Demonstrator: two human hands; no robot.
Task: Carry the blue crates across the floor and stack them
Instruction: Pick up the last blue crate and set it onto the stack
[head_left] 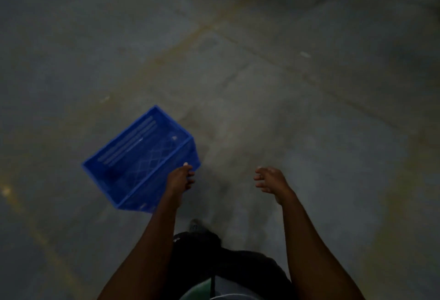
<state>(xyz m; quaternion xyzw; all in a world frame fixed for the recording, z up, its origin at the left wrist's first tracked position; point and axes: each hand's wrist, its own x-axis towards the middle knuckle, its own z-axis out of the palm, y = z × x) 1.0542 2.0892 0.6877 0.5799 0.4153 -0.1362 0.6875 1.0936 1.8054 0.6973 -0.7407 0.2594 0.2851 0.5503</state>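
Crate: we see one blue crate (140, 159), tilted, its open side turned toward us, to the left of the middle of the view over the floor (285, 73).
Left hand: our left hand (179, 178) holds the crate at its near right corner, with the fingers curled on the rim.
Right hand: our right hand (269, 180) is apart from the crate, to its right; it holds nothing and the fingers are loosely spread.
Floor: grey concrete with faint yellowish lines; the picture is dark and a little blurred.
Below: a shoe (196, 226) shows between our arms.
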